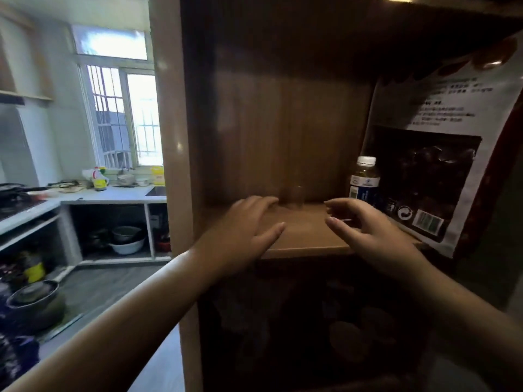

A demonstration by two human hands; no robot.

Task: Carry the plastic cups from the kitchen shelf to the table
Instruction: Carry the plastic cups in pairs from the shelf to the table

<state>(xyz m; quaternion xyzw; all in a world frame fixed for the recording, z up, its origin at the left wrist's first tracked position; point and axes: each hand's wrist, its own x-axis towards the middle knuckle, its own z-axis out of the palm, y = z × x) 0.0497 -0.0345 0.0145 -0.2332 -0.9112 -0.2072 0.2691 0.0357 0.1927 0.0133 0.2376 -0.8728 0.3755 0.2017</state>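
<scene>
Left hand [249,222], fingers spread flat, rests at the wooden shelf's [305,241] front edge. A faint clear plastic cup [294,198] stands mid-shelf. Right hand [365,227], open and curled, holds nothing. Risk: the barely visible cup gets tipped, or the capped bottle [365,179] beside it gets knocked.

Shelf [305,236]: warm brown board with a vertical wood-grain pattern on the back panel. On the shelf at right, bottle [364,179]: white cap, olive-yellow contents, blue-and-white label. Right of the bottle, bag [441,154]: white with dark print, a black panel, a barcode and a dark red edge. Left of the shelf, surface [113,195]: white, with a yellow jug [99,181]. Below the surface, bowl [126,246]: white. Window [119,114]: white frame, barred.
</scene>
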